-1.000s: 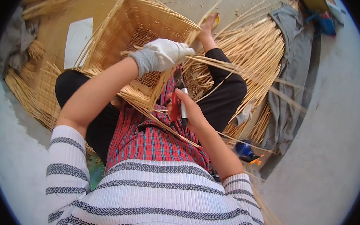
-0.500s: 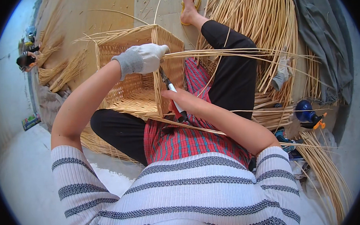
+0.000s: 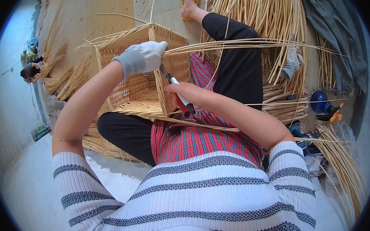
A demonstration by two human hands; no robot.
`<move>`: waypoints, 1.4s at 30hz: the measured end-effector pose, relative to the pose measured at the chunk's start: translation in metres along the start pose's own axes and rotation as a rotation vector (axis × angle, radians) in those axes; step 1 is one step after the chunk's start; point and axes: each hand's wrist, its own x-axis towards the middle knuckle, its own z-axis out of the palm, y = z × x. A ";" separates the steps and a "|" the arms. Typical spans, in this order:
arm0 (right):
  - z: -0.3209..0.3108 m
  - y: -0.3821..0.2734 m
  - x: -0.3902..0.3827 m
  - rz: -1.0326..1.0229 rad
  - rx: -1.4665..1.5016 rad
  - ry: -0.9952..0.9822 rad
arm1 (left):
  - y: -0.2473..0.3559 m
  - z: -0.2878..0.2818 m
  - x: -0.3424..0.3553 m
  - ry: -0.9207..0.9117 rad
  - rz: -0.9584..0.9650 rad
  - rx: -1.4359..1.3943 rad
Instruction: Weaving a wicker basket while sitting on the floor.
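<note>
A woven wicker basket (image 3: 181, 49) lies tipped across my lap, its open side facing left. My left hand (image 3: 145, 56), in a white glove with a grey cuff, is closed at the basket's upper rim. From its fingers a bundle of long pale wicker rods (image 3: 214, 45) stretches right across my knee. Just below, my bare right hand (image 3: 174, 90) grips a pair of pruning shears (image 3: 186, 99) with white and red handles. The dark blades point up at the basket's edge, under the left hand. I cannot tell if the blades touch a rod.
A large pile of wicker rods (image 3: 259, 14) lies at the far right, with a loose glove (image 3: 290, 67) on it. Right of that are a grey cloth (image 3: 335, 44) and a blue spray bottle (image 3: 319, 102). More rod bundles (image 3: 75, 77) lie left. Another person (image 3: 28, 72) sits at far left.
The view has shifted slightly. My left hand still holds the rods at the rim, and the shears remain just below it in my right hand.
</note>
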 end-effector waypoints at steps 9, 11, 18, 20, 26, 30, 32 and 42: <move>-0.006 0.007 0.009 0.025 0.008 -0.026 | -0.004 0.017 0.014 -0.332 -0.085 -0.318; -0.009 0.013 0.009 -0.029 -0.031 -0.070 | 0.017 0.014 0.002 -0.183 -0.104 -0.421; -0.014 -0.002 0.005 -0.006 -0.022 -0.014 | -0.023 0.013 -0.006 0.279 0.018 -0.237; -0.018 -0.006 0.009 -0.002 -0.012 -0.033 | -0.025 0.009 -0.009 0.257 0.018 -0.243; -0.023 -0.020 0.010 0.117 -0.021 -0.073 | -0.037 0.016 -0.008 0.229 0.062 -0.254; -0.025 -0.019 0.021 0.084 0.011 -0.003 | -0.023 0.007 -0.009 0.152 -0.097 -0.212; -0.031 -0.008 0.037 -0.022 0.071 0.010 | -0.032 0.012 -0.007 0.199 -0.073 -0.230; -0.009 0.009 -0.023 0.225 0.228 -0.060 | -0.004 0.031 -0.029 -0.026 0.069 -0.175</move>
